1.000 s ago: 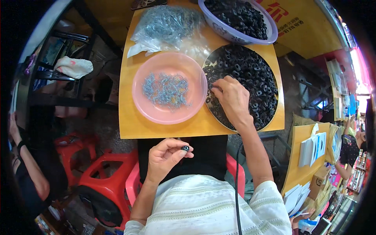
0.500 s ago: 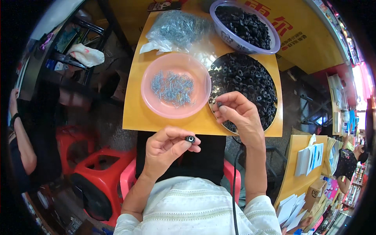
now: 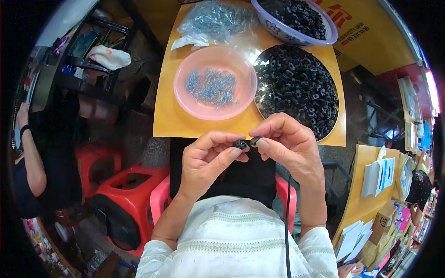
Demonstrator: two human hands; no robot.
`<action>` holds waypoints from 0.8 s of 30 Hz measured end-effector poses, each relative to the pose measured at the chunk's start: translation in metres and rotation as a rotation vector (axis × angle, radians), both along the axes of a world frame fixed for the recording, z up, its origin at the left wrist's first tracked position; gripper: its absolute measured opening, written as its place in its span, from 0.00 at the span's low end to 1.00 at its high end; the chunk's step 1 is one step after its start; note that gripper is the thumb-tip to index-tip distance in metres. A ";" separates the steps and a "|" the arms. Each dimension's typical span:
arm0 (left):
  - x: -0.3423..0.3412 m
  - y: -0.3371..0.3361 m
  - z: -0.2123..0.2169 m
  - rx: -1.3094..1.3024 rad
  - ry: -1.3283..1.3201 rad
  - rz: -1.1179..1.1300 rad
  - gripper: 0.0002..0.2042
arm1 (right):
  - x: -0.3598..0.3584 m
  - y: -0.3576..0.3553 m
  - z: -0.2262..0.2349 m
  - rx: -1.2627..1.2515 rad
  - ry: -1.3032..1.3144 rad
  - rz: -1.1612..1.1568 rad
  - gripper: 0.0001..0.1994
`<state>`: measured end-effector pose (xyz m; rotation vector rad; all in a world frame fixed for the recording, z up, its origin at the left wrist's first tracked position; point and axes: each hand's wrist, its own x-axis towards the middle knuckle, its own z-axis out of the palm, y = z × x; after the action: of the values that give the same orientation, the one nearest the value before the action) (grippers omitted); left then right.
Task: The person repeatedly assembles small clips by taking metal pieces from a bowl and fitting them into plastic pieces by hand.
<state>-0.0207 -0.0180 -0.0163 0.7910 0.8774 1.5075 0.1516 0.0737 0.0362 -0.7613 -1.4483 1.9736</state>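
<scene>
Over my lap, just off the front table edge, both hands meet. My left hand [image 3: 204,162] pinches a small black plastic barrel [image 3: 239,144], with a round hole facing up, between thumb and fingers. Right beside it, my right hand [image 3: 294,146] grips a smaller black plastic piece [image 3: 255,141], partly hidden by the fingertips. The two pieces are close together; whether they touch I cannot tell. Small silvery springs [image 3: 211,87] lie in a pink bowl [image 3: 180,99] on the table. To its right, many black plastic parts [image 3: 299,83] fill a round tray.
A purple basin [image 3: 333,36] of black parts stands at the back right of the yellow table [image 3: 171,127]. Behind the bowl lies a clear plastic bag [image 3: 215,21] of springs. Red stools [image 3: 116,187] are at left, with another person's arm [image 3: 32,162] beyond. A cable [image 3: 288,222] hangs down my front.
My right hand has come down from the tray's edge with its black piece toward my left hand. My left hand has risen slightly and moved right. The view has shifted.
</scene>
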 end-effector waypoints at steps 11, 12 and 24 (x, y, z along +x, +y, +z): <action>0.000 -0.001 -0.003 -0.028 0.086 0.015 0.09 | -0.009 -0.005 -0.009 0.221 -0.202 -0.047 0.06; -0.001 0.001 -0.004 -0.030 0.126 0.006 0.09 | -0.013 -0.005 -0.008 0.127 -0.162 -0.095 0.05; 0.002 0.016 -0.030 -0.096 0.137 0.039 0.09 | -0.022 -0.006 -0.045 0.489 -0.397 -0.171 0.09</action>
<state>-0.0185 -0.0025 -0.0463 0.8183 1.0644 1.4465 0.1295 0.0679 -0.0092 -1.0395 -1.9206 1.3028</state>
